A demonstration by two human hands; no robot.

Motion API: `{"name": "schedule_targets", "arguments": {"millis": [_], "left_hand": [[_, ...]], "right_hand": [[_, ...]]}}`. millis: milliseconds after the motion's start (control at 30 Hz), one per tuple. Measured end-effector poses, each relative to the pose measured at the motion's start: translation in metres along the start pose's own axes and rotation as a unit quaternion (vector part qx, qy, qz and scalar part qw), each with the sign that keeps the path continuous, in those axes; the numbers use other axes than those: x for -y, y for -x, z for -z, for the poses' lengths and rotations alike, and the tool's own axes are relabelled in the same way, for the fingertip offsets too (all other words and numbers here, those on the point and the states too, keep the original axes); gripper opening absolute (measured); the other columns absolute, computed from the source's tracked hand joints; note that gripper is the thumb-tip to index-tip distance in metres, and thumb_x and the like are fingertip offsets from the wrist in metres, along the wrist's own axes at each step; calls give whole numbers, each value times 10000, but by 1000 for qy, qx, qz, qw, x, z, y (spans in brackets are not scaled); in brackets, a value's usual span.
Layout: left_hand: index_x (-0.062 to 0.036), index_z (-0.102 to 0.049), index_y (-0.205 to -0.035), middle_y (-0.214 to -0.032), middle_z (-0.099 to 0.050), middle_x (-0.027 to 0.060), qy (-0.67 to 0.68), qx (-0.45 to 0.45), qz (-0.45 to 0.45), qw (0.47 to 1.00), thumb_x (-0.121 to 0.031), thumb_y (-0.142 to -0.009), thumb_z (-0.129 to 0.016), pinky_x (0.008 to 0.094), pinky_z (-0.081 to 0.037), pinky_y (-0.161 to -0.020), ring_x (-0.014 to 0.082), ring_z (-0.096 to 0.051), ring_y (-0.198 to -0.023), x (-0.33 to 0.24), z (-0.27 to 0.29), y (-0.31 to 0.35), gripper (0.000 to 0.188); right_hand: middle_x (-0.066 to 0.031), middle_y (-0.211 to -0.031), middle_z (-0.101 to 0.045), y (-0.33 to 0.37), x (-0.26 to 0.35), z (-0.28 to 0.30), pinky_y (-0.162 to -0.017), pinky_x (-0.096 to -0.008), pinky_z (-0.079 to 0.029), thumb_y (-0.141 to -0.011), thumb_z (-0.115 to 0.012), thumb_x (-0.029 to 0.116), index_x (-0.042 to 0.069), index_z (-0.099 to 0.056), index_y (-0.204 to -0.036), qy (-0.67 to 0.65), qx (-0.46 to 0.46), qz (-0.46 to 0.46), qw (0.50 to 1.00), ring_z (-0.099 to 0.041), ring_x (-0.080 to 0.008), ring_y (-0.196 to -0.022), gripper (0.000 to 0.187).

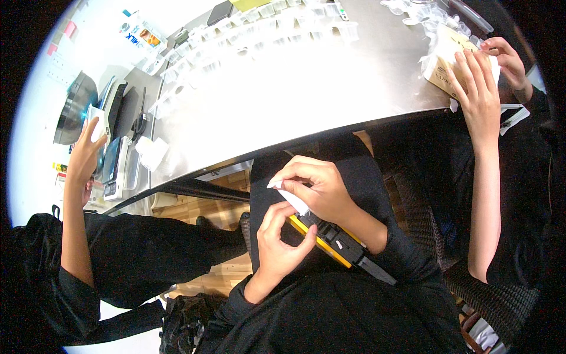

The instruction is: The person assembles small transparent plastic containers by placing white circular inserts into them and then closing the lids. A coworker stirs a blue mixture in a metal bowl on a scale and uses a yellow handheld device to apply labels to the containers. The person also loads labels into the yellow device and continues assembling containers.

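Over my lap, my right hand [315, 187] pinches a narrow white strip [293, 199] that looks like paper. The strip runs down to the upper end of a long black and yellow device [333, 239], whose exact kind I cannot make out. My left hand [280, 239] curls around that same end, thumb on the device's top and fingertips beside the strip. The device lies slanted, its tapered black end pointing toward my right forearm. Part of its upper end is hidden behind my fingers.
A steel table [330, 82] stretches ahead, with rows of small clear cups [259, 32] at its back. On the right, a co-worker's hands hold a brown paper package [445, 74]. At left, another person's hand is near a metal bowl [75, 109] and a scale [118, 168].
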State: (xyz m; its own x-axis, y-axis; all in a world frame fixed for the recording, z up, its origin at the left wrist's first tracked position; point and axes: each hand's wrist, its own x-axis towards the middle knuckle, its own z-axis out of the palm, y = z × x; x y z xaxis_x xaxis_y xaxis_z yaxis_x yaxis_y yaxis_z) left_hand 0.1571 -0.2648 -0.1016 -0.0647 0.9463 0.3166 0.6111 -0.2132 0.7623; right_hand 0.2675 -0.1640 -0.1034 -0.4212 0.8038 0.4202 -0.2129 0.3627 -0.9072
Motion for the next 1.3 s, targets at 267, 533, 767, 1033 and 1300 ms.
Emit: {"name": "schedule_targets", "arguments": {"millis": [267,533,767,1033,1300], "left_hand": [[9,-597,-931,-961,-605,148,1,2,8,1000,-98,-654,-765,325,-487,-777,258,-613,-889,1,0,1,342],[14,-605,-874,-917,-606,149,11,-7,38,999,-96,-684,-750,322,-484,-760,257,-610,-870,1,-1,1,263],[0,-682,-924,-1063,-638,176,67,-51,49,995,-8,-749,-666,326,-465,-869,252,-618,-990,18,-3,7,176],[24,-675,-929,-1098,-623,155,106,-97,83,986,37,-777,-623,333,-444,-917,235,-592,-1033,27,2,27,161],[29,-661,-928,-1147,-594,174,118,-100,60,986,33,-771,-622,370,-420,-971,272,-572,-1086,19,6,28,162]], "right_hand": [[-99,-848,-653,-2,1,-1,-651,-223,-518,-816,-609,-43,-19,-684,-881,-8,8,-4,1000,-642,-122,-751,102],[-92,-814,-650,-2,5,-1,-636,-275,-497,-786,-643,35,20,-694,-834,-2,12,25,1000,-627,-166,-712,72],[-114,-1040,-629,38,-9,35,-822,-323,-495,-816,-691,226,45,-613,-1142,54,-7,-59,997,-610,-198,-960,380],[-178,-1047,-644,106,-64,18,-833,-336,-477,-922,-465,513,-13,-587,-1153,65,140,-391,907,-625,-248,-952,587],[-40,-792,-570,97,-73,5,-680,-284,-430,-944,-442,471,42,-617,-882,-128,110,-403,899,-525,-128,-743,467]]}}
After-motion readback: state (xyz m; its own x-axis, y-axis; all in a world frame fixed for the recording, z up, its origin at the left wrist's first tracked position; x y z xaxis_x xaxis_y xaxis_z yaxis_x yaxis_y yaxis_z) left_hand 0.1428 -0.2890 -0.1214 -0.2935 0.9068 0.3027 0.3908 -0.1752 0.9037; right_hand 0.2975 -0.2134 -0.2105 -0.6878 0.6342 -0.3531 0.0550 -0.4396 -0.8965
